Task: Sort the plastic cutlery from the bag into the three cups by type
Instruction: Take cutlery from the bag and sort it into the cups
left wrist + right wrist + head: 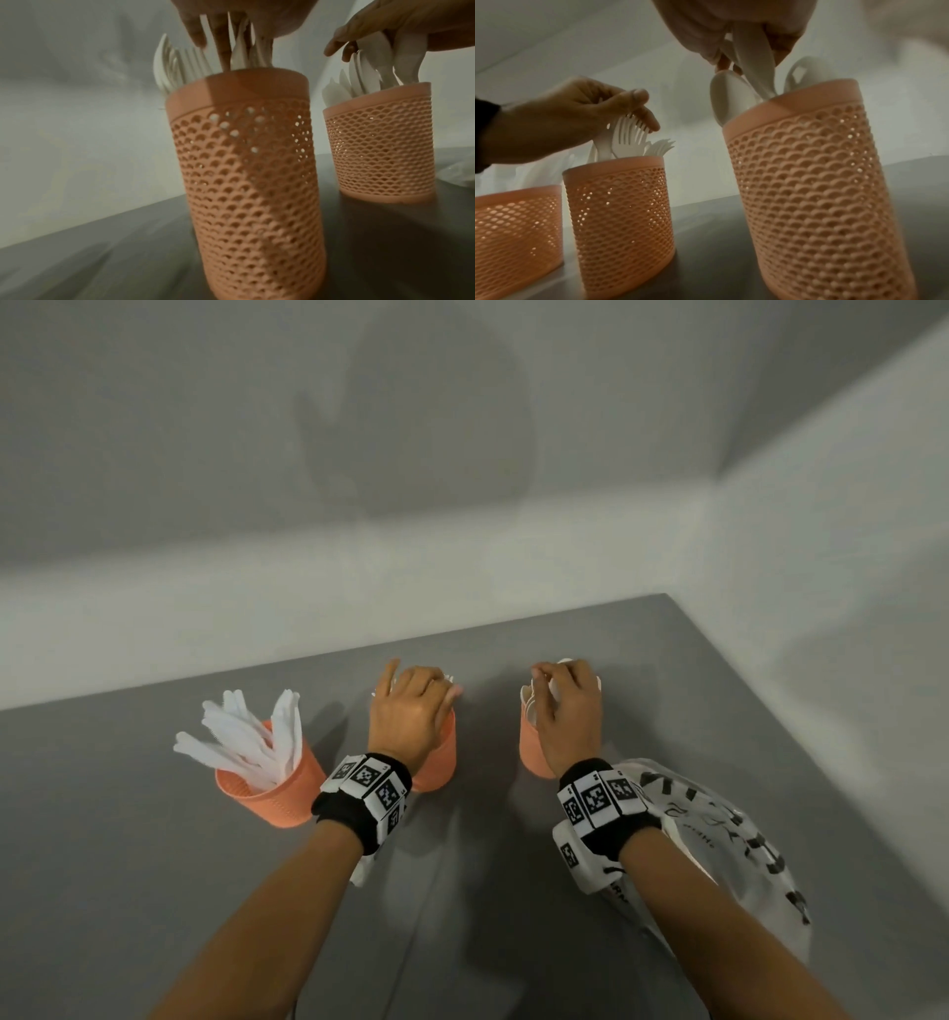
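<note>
Three orange perforated cups stand in a row on the grey table. The left cup (277, 793) holds several white knives (246, 742). My left hand (411, 706) is over the middle cup (252, 172), fingers curled round the tops of the white forks (628, 134) in it. My right hand (565, 706) is over the right cup (808, 192), pinching white spoons (729, 95) that stand in that cup. Most of both cups is hidden behind my hands in the head view.
A white plastic bag (729, 855) with black print lies on the table just right of my right wrist. The table (154, 865) ends at a wall behind the cups and at a wall on the right.
</note>
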`<state>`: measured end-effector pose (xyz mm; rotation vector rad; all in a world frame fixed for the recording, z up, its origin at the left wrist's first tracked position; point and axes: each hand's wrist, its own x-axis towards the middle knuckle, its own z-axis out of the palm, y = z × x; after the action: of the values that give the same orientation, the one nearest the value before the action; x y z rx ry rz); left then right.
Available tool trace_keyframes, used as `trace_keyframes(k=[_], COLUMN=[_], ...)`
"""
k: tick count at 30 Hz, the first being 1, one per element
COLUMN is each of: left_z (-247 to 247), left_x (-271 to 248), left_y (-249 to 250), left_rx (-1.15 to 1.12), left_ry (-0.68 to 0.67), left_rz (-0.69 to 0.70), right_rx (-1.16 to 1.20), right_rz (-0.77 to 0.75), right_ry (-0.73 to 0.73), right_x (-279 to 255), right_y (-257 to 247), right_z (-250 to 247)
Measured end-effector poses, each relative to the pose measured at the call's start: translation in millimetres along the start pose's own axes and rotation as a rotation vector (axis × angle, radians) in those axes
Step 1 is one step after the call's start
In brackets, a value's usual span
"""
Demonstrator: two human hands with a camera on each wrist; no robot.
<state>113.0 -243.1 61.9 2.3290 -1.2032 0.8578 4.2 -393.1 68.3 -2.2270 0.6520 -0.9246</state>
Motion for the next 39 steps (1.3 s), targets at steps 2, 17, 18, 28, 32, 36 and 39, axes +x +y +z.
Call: trace_keyframes(k=[2,17,18,28,32,36,39], left_z=[-3.6,-26.1,-27.8,-31.5,-40.9,-55.8,-59.0], left_x=[-0.3,-4.0,-5.6,6.0,10.2,14.3,13.7], left_y=[1.9,8.5,8.6,17.7,27.7,52.4,79.0], left_rx=[0.118,-0.037,-0.016,0.068,-0.023,-0.263,-0.524], left_ry=[-0.092,-0.479,-0.518,-0.765,-0.66,-0.39,-0.394], left_rz=[-0.042,-0.209,-0.223,-0.423,-0.47,-0.363,-0.362], right_rx=[-0.165,-0.38,-0.397,-0.565,-0.398,-0.245,-0.139], right_rz=[-0.013,0.093,0.112,0.177,0.216,0.181,0.226], right_ry=[-0.03,-0.318,-0.323,-0.385,-0.328,-0.26,-0.406], right_x=[0.1,6.1,6.1,-0.9,1.3,13.2,9.3], right_y=[-0.7,-4.8,-3.5,-12.3,-18.7,-25.0,-25.8], right_z=[-1.8,-16.8,-18.6,-10.3,-25.3,-68.4,-107.6])
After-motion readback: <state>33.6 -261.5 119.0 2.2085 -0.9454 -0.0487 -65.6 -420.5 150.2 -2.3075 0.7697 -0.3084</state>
